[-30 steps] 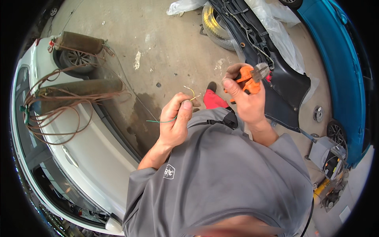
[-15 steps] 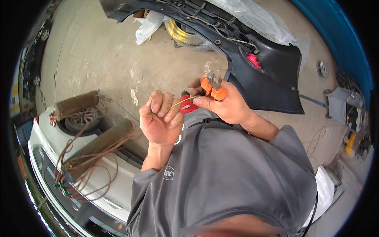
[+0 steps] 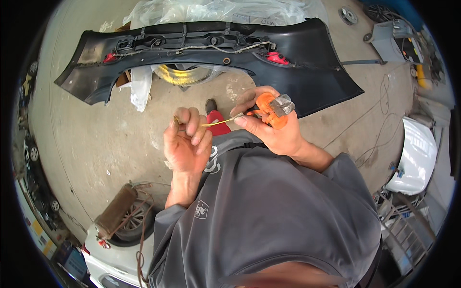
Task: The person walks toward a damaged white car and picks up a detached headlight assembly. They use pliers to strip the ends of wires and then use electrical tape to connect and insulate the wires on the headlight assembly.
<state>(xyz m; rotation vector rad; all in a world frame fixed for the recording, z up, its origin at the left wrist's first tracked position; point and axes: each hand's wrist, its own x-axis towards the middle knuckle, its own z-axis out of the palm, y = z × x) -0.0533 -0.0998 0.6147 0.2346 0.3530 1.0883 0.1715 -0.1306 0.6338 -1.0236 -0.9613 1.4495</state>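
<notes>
A thin yellow wire runs between my two hands in front of my chest. My left hand is closed with its palm toward me, its curled fingers pinching one end of the wire. Thumb and fingers of my right hand pinch the other end. That same hand also grips a pair of pliers with orange handles. Their metal head points up and away beyond my knuckles. The pliers' jaws are not on the wire. How the fingertips hold the wire ends is partly hidden.
A black car bumper lies across the floor ahead, clear plastic sheeting behind it. A yellow-wrapped wheel sits under it. A rusty cylinder and white car are lower left. A white panel and grey cart stand right.
My view has turned, so the bumper now lies level across the top and the white car has slid to the lower left. Both hands keep their grips; the pliers' head has tipped rightward.
</notes>
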